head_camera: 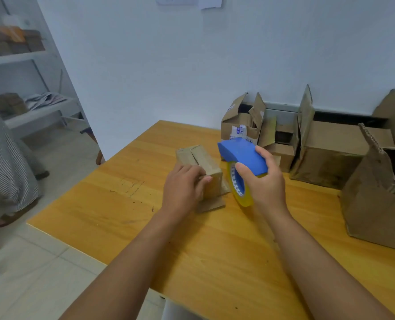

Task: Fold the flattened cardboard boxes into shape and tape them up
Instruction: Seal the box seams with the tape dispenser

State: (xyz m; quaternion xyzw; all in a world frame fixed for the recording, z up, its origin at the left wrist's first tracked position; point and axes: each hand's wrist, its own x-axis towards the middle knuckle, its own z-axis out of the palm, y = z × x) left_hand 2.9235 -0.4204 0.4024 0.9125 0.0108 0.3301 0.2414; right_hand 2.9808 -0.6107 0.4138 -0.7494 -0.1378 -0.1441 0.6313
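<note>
A small brown cardboard box [197,158] stands folded on the wooden table [113,204], its top flaps meeting at a seam. My left hand [183,189] grips its near end, thumb against the side. Just right of the box, my right hand [264,181] holds a blue tape dispenser [241,155] with a yellowish tape roll [239,190] hanging below it. The dispenser hovers beside the box without touching it.
Several open cardboard boxes line the back and right of the table: a small one [240,125], a larger one [330,155] and a torn one [376,199]. A person in striped clothing [2,162] stands at the left. Shelves [30,58] fill the far left corner.
</note>
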